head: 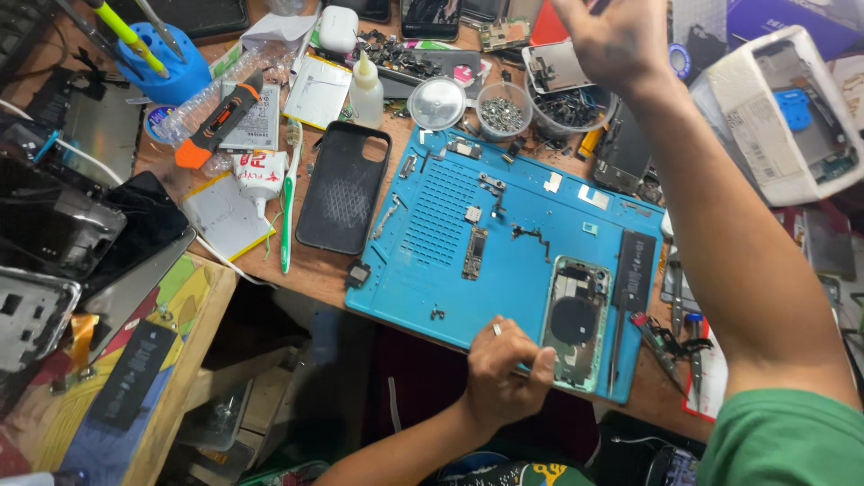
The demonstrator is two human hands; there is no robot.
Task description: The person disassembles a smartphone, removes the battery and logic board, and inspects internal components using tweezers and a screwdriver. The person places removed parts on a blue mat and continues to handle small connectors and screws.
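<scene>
Left hand (504,369) rests on the near edge of the blue silicone repair mat (423,270), fingers curled narrow, thumb pressing the lower left corner of the opened phone housing (576,324); ring on one finger. The housing lies face up at the mat's near right corner, a round dark coil visible inside. Right hand (612,36) is raised high at the far side of the desk, above the clear cups of screws (502,110); its fingers run out of the top of the view, so cannot tell whether it grips anything.

On the mat: logic board (474,252) near the middle, small flex cable (531,236) just right of it, black battery (635,270) beside the housing's right edge. Off the mat to the left: black phone case (344,187), green toothbrush (288,198), orange-and-black screwdriver (220,121), blue tool holder (166,67). Clear glue bottle (365,90) stands behind the case. Tweezers (661,346) lie right of the mat.
</scene>
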